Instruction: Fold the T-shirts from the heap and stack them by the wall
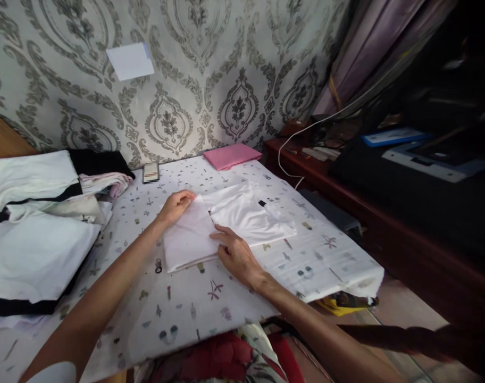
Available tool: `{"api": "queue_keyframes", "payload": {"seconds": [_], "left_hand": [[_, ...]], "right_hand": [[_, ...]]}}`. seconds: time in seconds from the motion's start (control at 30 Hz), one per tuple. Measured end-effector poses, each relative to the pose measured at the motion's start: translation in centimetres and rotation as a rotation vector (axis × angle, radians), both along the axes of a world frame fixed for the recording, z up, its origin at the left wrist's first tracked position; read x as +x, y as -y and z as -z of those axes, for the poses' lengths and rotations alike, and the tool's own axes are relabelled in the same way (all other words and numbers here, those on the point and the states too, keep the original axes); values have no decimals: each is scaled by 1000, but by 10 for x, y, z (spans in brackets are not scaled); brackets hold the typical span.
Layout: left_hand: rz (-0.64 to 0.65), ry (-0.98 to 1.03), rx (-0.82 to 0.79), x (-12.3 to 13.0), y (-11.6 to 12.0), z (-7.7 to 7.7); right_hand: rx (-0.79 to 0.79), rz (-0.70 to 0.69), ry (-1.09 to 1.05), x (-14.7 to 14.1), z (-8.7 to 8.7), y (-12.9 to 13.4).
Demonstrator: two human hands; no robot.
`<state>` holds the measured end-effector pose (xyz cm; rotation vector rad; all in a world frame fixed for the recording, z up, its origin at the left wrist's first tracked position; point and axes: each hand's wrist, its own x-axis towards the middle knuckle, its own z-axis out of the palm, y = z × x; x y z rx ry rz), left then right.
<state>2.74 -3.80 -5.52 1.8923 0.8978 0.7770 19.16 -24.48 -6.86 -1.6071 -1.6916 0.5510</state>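
Note:
A white garment [246,215], probably a shirt, lies partly folded on the patterned sheet, with a small black label near its far end. Its near-left part is turned over into a flat panel [190,239]. My left hand [177,207] is at the far-left corner of that panel, fingers closed on the cloth. Against the panel's right edge rests my right hand [238,258], its index finger stretched out and its thumb apart, touching the fabric. Whether it pinches any cloth is hard to see.
Folded white and black clothes [39,234] are piled at left. A folded pink cloth [232,155] and a small framed card [150,172] lie near the wallpapered wall. On the right stands a dark red wooden desk [386,223] with a white cable [280,154].

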Motion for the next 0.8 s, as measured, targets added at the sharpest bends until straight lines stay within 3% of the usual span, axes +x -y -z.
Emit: {"api": "queue_keyframes", "payload": {"seconds": [0.1, 0.27, 0.5, 0.67, 0.8], "left_hand": [[18, -141, 275, -4, 7, 11], [-14, -310, 480, 10, -3, 23], [18, -294, 325, 22, -37, 20], [22, -213, 208, 20, -47, 18], [24, -293, 235, 27, -47, 20]], "right_hand": [[-31, 6, -2, -1, -4, 2], [1, 108, -93, -3, -5, -16], [32, 149, -122, -13, -3, -51], [224, 25, -24, -12, 3, -43], [132, 69, 131, -6, 12, -36]]}}
